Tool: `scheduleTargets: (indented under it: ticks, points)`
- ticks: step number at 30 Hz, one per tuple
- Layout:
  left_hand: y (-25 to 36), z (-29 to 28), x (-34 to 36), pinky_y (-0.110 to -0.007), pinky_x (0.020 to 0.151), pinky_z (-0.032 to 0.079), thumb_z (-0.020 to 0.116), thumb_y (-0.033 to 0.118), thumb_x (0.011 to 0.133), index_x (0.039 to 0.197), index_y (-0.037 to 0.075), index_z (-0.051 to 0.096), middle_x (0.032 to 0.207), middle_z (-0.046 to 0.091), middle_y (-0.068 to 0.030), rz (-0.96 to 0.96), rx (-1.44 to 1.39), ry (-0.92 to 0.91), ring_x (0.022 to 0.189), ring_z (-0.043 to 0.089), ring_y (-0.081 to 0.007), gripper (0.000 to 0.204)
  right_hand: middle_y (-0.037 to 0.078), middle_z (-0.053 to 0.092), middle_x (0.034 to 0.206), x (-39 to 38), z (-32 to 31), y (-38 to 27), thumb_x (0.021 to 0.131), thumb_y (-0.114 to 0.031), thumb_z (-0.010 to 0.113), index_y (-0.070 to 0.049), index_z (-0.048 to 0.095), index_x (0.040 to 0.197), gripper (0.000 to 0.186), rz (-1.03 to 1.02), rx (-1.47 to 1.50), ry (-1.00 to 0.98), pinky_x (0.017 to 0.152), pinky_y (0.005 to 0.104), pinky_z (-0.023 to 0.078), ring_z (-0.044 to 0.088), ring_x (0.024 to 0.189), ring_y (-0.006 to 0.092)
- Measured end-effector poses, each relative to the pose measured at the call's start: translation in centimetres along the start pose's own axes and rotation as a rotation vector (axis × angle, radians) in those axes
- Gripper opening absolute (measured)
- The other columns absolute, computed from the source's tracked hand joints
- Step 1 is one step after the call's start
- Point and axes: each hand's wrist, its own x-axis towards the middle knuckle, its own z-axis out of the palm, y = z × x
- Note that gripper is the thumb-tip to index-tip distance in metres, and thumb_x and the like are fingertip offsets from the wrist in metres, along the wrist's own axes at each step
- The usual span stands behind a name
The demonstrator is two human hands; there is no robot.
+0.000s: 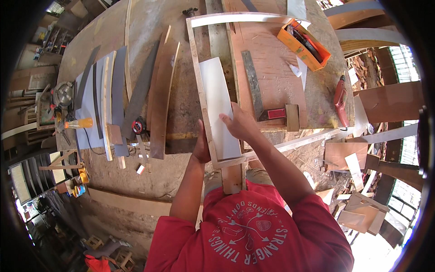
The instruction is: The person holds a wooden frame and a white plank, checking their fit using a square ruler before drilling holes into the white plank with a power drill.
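A pale wooden frame (196, 54) lies at the middle of the worktable (104, 31), its lower end over the front edge. A white board (213, 86) lies lengthwise inside it along the left rail, above a longer wooden channel (233, 177). My right hand (240, 122) grips the board's right side, thumb on the white face, fingers hidden underneath. My left hand (200, 143) is closed against the outer face of the left rail, its fingertips partly hidden. A steel straightedge (250, 77) and a red-and-black square tool (276, 114) rest right of the board.
An orange toolbox (318, 56), red drill (341, 97), tape measure (138, 126), orange bottle (79, 123) and metal power tool (63, 94) share the table with several strips (161, 90). Offcuts (346, 154) lie about the floor at right; shelving (31, 77) stands at left.
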Motion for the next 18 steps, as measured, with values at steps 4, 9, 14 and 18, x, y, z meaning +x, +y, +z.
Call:
scheduleTargets:
  ticks: [4,9,14,18]
  points:
    - [0.4,-1.0,-0.3,-0.037,0.094,0.059,0.029,0.084,0.103,0.147,0.003,0.056,0.121,0.075,-0.0075,-0.077,-0.088,-0.066,0.106,0.073,-0.0190,0.096,0.017,0.077,0.105,0.9,-1.8,0.2,0.108,-0.031,0.064,0.004,0.065,0.133,0.043,0.124,0.462,-0.019,0.075,0.0314,0.058,0.074,0.079,0.0205]
    - [0.2,-3.4,-0.3,-0.032,0.089,0.058,0.050,0.058,0.110,0.119,-0.001,0.065,0.110,0.075,-0.0110,0.144,0.187,0.220,0.099,0.072,-0.0175,0.062,0.004,0.074,0.096,1.6,-6.9,-1.3,0.111,-0.022,0.059,0.005,0.070,0.126,0.032,0.195,1.112,-0.098,0.065,0.0257,0.054,0.068,0.073,0.0080]
    - [3.5,0.3,-1.6,-0.031,0.089,0.057,0.068,0.019,0.108,0.116,-0.003,0.064,0.103,0.073,-0.0102,0.821,0.553,0.631,0.094,0.070,-0.0169,0.024,0.004,0.075,0.097,0.6,-11.3,-3.5,0.110,-0.023,0.061,0.005,0.068,0.128,0.034,0.175,1.151,-0.058,0.065,0.0243,0.054,0.068,0.073,0.0075]
    - [7.6,6.2,-4.6,-0.034,0.094,0.055,0.070,0.018,0.106,0.118,-0.002,0.064,0.110,0.072,-0.0118,0.711,0.479,0.189,0.102,0.069,-0.0171,0.024,0.004,0.075,0.096,-0.3,-13.1,-4.6,0.110,-0.024,0.062,0.004,0.068,0.129,0.035,0.098,1.193,-0.061,0.064,0.0241,0.054,0.068,0.073,0.0072]
